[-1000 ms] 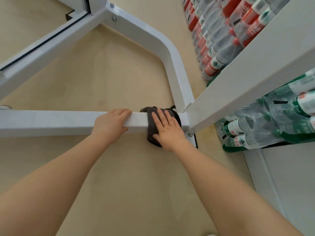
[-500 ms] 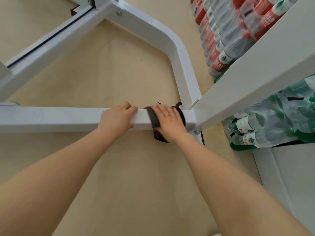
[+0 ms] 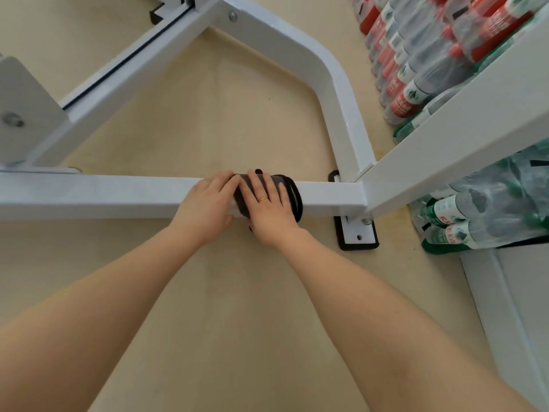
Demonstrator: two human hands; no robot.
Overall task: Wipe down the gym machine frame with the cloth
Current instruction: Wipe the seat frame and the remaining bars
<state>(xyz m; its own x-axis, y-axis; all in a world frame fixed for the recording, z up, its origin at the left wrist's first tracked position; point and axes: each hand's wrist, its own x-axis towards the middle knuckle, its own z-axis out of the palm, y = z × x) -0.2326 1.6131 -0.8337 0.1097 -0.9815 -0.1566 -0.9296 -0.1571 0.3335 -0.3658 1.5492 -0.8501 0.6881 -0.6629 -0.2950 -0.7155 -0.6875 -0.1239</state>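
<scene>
Both hands have slid leftward along the white bar since a second ago, away from the corner joint, and now sit side by side, touching.

Starting at the fingers: the right hand (image 3: 267, 208) lies flat on the dark cloth (image 3: 292, 200), its fingers (image 3: 255, 185) straight and spread, pressing rather than gripping; a thin ring shows on one finger. The cloth is wrapped over the top of the bar beneath that hand, with a dark fold showing past the little-finger side and a small edge hanging below the bar under the palm. The left hand (image 3: 208, 208) rests on the bare bar just beside it, fingers laid over the top and touching the cloth's near edge; the thumb seems tucked under the bar, so it looks like a loose steadying hold.

Outward from the fingers, the horizontal bar of the gym machine frame (image 3: 98, 197) runs far off to the left, and to the right meets a corner where an angled beam and a curved tube join above a black-edged foot plate (image 3: 356, 234) on the beige floor (image 3: 208, 307). Beyond that corner lie wrapped packs of water bottles (image 3: 475, 215).

The cloth looks soft, thin and light, likely to bunch or slip on smooth painted metal, so a flat palm on top with the edges wrapped over the bar's sides should keep it in place. The frame looks rigid and heavy, unlikely to shift.
</scene>
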